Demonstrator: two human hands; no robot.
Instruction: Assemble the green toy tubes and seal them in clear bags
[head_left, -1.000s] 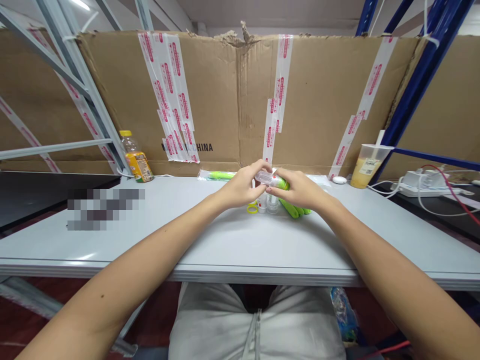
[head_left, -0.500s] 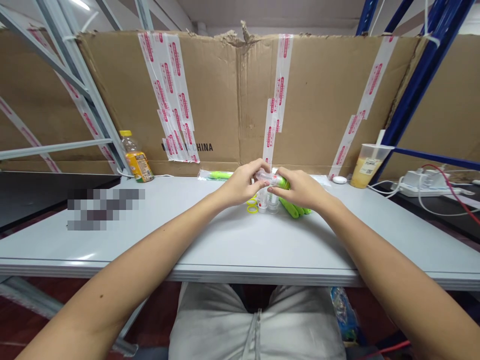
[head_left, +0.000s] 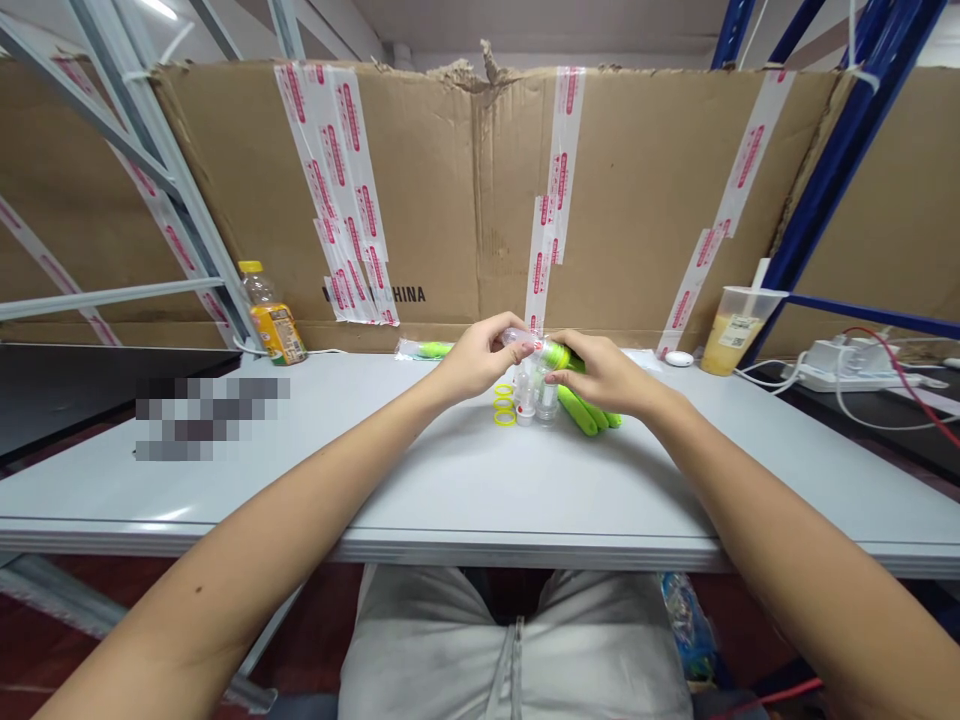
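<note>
We see both hands raised above the middle of the table (head_left: 480, 480), near its far side. The left hand (head_left: 480, 355) pinches a clear tube (head_left: 514, 337) between thumb and fingers. The right hand (head_left: 596, 372) is curled around a green piece (head_left: 556, 355), its thumb below. We find the tube and the green piece end to end between the two hands; whether they are joined we cannot tell.

Beneath the hands, on the table, we note three yellow rings (head_left: 504, 411) in a row leading away from us. Just to their right are clear parts (head_left: 546, 408), and beside these, partly under the right hand, lie several green handles (head_left: 585, 412) side by side. Behind the left hand we see a bag (head_left: 409, 350) with something green in it.

Farther out, we observe a bottle (head_left: 277, 330) at the far left and, at the far right, a cup (head_left: 731, 335) with a straw, near a small white case (head_left: 679, 359). Taped cardboard (head_left: 435, 180) stands along the back.
</note>
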